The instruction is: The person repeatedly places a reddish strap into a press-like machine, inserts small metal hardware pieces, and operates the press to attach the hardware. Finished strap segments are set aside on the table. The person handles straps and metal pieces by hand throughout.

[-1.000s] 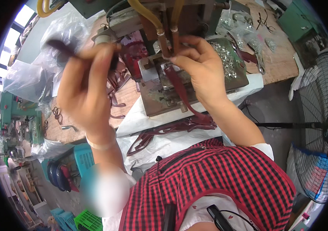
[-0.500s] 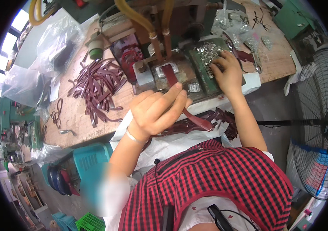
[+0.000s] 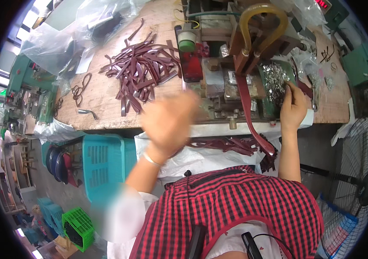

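A dark red curved strip (image 3: 246, 101), shaped like an eyeglass temple, is under the press head (image 3: 246, 62). Its flared end hangs over the table's front edge, and neither hand is on it. My left hand (image 3: 168, 118), smeared by motion, is between the strip pile (image 3: 138, 64) and the press; its fingers cannot be made out. At the right, my right hand (image 3: 294, 105) rests by the front of the green tray (image 3: 288, 69) of small shiny metal parts (image 3: 274, 77). Its thumb and fingers are closed at the tips; anything between them is too small to tell.
A green-capped button (image 3: 187, 42) stands left of the press. More strips (image 3: 227, 145) lie in a white cloth (image 3: 184, 160) across my lap. Clear plastic bags (image 3: 58, 47) are at the far left, a teal basket (image 3: 104, 164) below the table, a fan (image 3: 361, 151) at right.
My left hand has let go of the dark red strip and moved left, leaving it in the press. My right hand has drawn back toward the tray's near edge. The view has shifted.
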Motion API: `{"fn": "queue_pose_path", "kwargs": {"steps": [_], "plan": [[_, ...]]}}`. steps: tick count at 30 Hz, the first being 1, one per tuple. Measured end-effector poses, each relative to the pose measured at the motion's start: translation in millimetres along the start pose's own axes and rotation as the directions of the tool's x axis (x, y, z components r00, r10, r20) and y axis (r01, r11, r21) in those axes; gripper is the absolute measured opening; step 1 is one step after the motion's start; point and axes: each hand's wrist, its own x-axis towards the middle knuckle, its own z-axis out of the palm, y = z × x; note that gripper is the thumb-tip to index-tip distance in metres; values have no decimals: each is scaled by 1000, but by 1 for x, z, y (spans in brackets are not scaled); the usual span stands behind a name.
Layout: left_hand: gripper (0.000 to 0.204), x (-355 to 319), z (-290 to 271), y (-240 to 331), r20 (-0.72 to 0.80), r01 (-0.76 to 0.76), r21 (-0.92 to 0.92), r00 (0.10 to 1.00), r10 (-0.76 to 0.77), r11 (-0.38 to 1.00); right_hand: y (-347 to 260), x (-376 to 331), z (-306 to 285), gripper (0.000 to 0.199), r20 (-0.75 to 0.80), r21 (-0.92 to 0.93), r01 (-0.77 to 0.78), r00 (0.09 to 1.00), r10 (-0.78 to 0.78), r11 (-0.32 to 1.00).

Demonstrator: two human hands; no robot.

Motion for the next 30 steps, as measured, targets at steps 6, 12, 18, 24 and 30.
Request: {"fn": "queue_pose_path", "kwargs": {"steps": [6,12,18,24,30], "plan": [[9,-39,29,-136,481,-85,581,838,-258,809,-20,9,14,17,60,323,-212,977,204,922],[14,7,29,-146,609,-159,543,751,-257,824,-29,13,17,20,173,373,-266,961,216,889],[14,36,4,-128,473,360,216,774,-420,907,-6,1,-5,14,149,281,-366,930,337,887],[15,-60,-2,-130,312,697,-28,688,-656,717,-6,-28,-28,16,104,290,-382,924,368,878],[41,0,29,-134,332,266,706,695,-638,657,-94,29,-23,22,306,526,-297,940,149,797]]}}
